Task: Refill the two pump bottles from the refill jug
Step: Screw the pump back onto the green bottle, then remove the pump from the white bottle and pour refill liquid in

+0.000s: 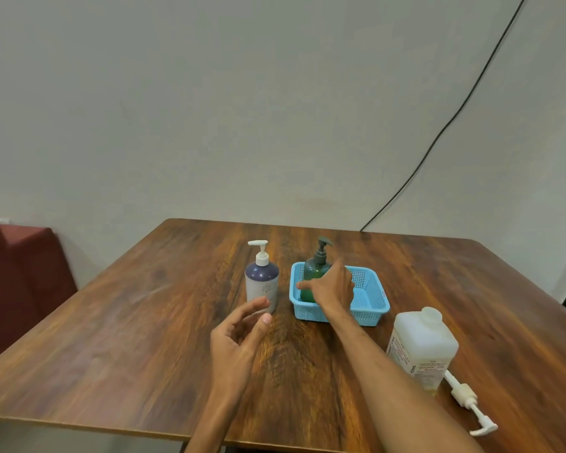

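Green pump bottle (314,271) first, the inspector is saying. What is taking hold of it?

The right hand (334,291) is reaching over the blue basket (370,300) and spreading around the bottle, the assistant is answering. The thumb is lying straight across the bottle's front and the fingers are stretching along its right side. No closed grasp is showing. Whether skin is touching plastic, I cannot tell.

And where is the bottle standing?

Upright inside the basket, at its left end, with the dark pump head rising above the rim.

The other hand?

The left hand (237,338) is hovering left of the basket and nearer the person, with fingers parted and loosely curved, carrying nothing. Its fingertips are lying just in front of the foot of the purple-and-white pump bottle (262,282); contact cannot be told. That bottle is standing upright just left of the basket, wearing its white pump.

The refill jug (422,344)?

It is standing right of the basket and nearer the person, apart from it, with the right forearm crossing its lower left corner. A loose white pump (468,403) is lying farther out along that same line. The wooden table (144,322) is bearing everything. Behind the basket, a black cable (455,119) is running down the wall.
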Demonstrator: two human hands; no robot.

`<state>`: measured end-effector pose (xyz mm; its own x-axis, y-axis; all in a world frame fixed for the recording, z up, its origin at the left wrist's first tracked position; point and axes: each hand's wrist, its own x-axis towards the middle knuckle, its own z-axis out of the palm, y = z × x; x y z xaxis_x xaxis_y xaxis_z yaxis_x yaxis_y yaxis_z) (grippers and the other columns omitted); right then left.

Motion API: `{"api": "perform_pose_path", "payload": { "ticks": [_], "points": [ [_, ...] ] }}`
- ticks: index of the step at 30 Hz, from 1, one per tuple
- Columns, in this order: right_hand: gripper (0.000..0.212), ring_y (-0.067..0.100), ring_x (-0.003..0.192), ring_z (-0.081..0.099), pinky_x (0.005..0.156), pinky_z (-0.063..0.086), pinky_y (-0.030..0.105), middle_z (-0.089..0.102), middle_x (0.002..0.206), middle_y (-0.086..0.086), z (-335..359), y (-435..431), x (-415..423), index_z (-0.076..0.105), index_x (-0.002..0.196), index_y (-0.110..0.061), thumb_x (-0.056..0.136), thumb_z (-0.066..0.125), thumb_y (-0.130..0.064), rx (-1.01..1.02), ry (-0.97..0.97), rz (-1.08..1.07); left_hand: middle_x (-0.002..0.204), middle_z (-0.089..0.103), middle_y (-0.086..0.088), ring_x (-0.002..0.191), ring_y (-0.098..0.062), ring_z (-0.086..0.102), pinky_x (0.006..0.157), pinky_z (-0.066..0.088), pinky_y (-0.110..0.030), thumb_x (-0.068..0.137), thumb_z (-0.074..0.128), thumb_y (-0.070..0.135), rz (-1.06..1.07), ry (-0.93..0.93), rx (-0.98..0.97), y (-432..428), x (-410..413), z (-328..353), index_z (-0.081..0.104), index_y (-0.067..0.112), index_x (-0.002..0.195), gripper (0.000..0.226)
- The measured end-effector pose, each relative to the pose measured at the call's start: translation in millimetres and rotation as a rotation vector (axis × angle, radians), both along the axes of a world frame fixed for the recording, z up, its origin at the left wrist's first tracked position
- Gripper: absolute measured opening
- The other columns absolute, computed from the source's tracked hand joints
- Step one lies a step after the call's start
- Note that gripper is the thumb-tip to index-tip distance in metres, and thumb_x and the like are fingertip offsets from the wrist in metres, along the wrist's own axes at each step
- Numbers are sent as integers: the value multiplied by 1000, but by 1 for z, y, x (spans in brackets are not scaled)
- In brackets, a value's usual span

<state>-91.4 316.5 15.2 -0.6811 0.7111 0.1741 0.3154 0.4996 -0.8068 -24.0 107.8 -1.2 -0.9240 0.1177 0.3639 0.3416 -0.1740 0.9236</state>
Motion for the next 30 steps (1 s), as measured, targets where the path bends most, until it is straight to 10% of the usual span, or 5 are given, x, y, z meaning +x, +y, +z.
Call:
{"api": "perform_pose_path", "payload": {
  "ticks": [23, 30],
  "points": [
    [94, 29, 121, 54, 98, 51, 44, 54, 135, 11, -7, -2, 7, 36, 140, -13, 66, 91, -30, 33, -95, 95, 105, 76, 10, 100, -4, 70, 83, 55, -17, 88, 71, 7, 2, 1, -17, -2, 9, -3, 74, 17, 110, 24],
    [82, 26, 133, 45, 107, 40, 36, 47, 144, 9, -9, -17, 49, 38, 147, -11, 80, 83, -24, 80, 139, 76, 109, 73, 10, 100, -3, 68, 85, 59, -28, 89, 72, 14, 86, -14, -171, -2, -12, -11, 71, 24, 115, 28]
  ]
}}
